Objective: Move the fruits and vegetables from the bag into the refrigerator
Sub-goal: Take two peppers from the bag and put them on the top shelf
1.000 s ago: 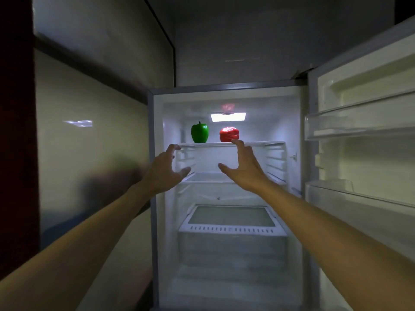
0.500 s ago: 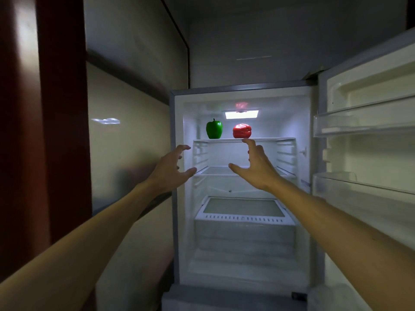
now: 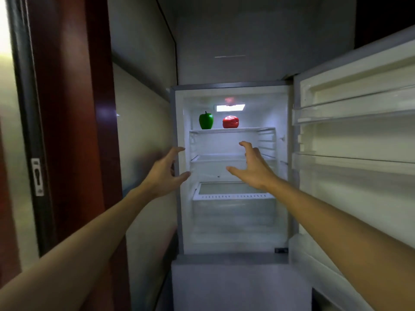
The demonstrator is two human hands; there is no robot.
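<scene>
A green bell pepper (image 3: 206,121) and a red bell pepper (image 3: 230,122) stand side by side, apart, on the top shelf (image 3: 247,129) of the open refrigerator (image 3: 177,198). Below them, the left hand (image 3: 165,173) and right hand (image 3: 256,169) reach forward, fingers spread, holding nothing.

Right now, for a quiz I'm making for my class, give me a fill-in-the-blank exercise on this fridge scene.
The green pepper stands on the ____ shelf of the refrigerator.
The red pepper sits on the green pepper's ____ side.
The left hand and right hand hold ____.
The refrigerator door is ____.
Missing words: top; right; nothing; open.
</scene>
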